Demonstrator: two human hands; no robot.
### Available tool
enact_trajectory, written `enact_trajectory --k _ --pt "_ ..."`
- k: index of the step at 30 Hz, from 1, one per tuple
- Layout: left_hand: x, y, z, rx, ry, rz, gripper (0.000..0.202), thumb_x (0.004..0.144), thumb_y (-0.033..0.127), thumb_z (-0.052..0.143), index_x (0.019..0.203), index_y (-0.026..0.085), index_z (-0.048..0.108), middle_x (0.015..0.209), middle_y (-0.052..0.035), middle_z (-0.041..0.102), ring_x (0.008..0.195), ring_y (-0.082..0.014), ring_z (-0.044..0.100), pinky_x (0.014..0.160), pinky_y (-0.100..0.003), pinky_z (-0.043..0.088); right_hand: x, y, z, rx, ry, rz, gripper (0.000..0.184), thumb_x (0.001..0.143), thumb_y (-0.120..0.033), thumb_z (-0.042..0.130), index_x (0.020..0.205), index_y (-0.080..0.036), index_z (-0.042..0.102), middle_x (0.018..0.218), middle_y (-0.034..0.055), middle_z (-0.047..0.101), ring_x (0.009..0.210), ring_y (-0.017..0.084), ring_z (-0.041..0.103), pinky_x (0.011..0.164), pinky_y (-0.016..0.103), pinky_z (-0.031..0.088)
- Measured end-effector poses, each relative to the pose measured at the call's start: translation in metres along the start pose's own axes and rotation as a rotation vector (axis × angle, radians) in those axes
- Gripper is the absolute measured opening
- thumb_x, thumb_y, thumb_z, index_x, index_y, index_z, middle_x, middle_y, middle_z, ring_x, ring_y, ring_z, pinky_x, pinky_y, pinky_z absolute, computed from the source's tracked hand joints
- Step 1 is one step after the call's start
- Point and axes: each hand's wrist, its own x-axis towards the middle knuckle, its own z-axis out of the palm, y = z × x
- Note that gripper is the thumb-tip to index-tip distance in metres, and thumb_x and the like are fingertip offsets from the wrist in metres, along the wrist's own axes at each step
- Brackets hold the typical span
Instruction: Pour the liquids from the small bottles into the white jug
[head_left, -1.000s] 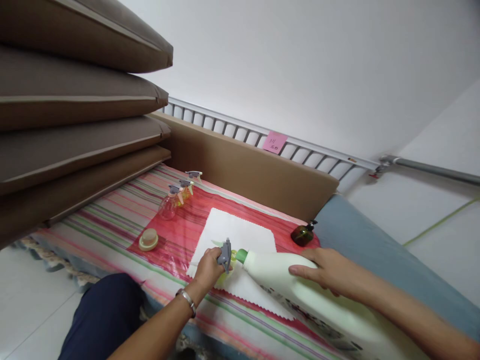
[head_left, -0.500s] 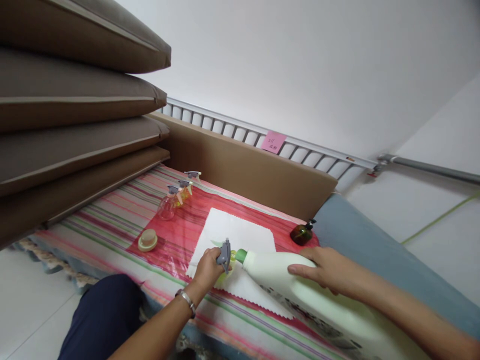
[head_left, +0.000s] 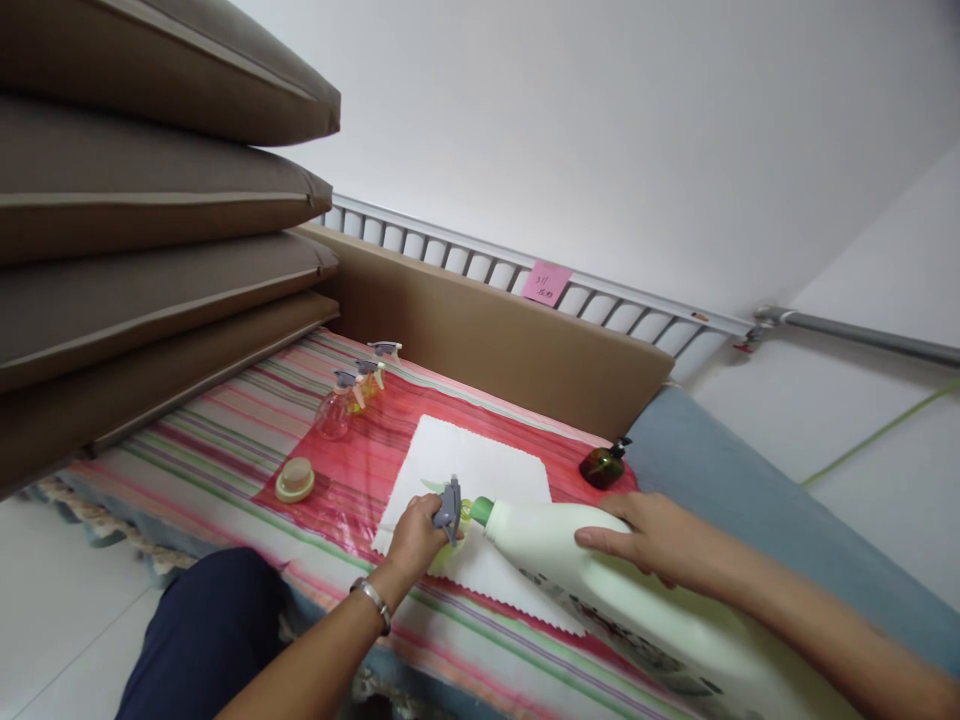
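Observation:
My left hand (head_left: 417,540) is closed around a grey trigger spray head (head_left: 449,511). Beneath it, a small clear bottle with yellow-green tint (head_left: 450,556) is partly covered by the fingers, so I cannot tell how firmly the hand grips it. My right hand (head_left: 645,540) grips the handle of a large pale green detergent bottle (head_left: 547,530), tilted with its neck down. Its green spout (head_left: 481,511) meets the small bottle's mouth, just right of the spray head. A white cloth (head_left: 487,455) with scalloped edges lies underneath.
A clear spray bottle (head_left: 334,416) and a yellow one (head_left: 366,392) stand at the back left. A round cream cap (head_left: 295,481) sits on the red sheet (head_left: 375,450). To the right is a dark pump bottle (head_left: 602,466). Stacked cushions (head_left: 150,180) rise on the left.

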Motion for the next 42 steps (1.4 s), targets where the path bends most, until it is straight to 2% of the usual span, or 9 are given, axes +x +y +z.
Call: enact_trajectory --k 42 --pt "-0.0005 0.0033 -0.0008 0.027 0.0 0.015 0.026 0.055 0.024 0.076 0.058 0.018 0.051 0.066 0.0026 0.053 0.07 -0.0164 0.047 0.063 -0.026 0.032 -0.0014 -0.006 -0.0064 -0.055 -0.007 0.002 0.037 0.079 -0.052 0.05 0.081 -0.017 0.061 0.059 0.0038 0.062 0.048 0.016 0.057 0.041 0.023 0.036"
